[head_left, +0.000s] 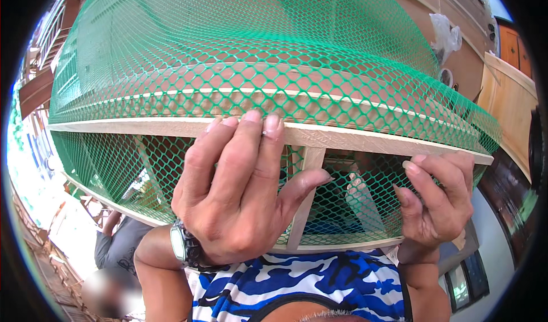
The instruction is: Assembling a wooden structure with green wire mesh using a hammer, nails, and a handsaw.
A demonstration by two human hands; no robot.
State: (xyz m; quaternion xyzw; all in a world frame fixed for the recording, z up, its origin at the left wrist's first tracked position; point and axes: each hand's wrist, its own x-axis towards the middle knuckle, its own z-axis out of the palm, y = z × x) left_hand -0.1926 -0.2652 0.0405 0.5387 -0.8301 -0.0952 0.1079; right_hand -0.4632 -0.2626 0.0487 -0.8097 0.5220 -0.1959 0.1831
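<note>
- Currently, the left hand (234,190) lies palm down, its fingers together and lightly bent over a pale wooden frame (142,127), fingertips at the green mesh (262,42); its thumb is spread wide, so it presses rather than clasps.
- The right hand (436,199) is half curled just below the frame's top rail, toward its right end, thumb and forefinger apart; whether it has hold of anything, I cannot tell.
- The frame's top rail runs beneath the left fingers and past the right hand on both sides; an upright (308,196) stands between the hands.
- Mesh spreads beyond both hands and also shows below the rail.
- A watch (188,245) circles the left wrist.
- Well beyond the right hand hangs a clear plastic bag (445,33).
</note>
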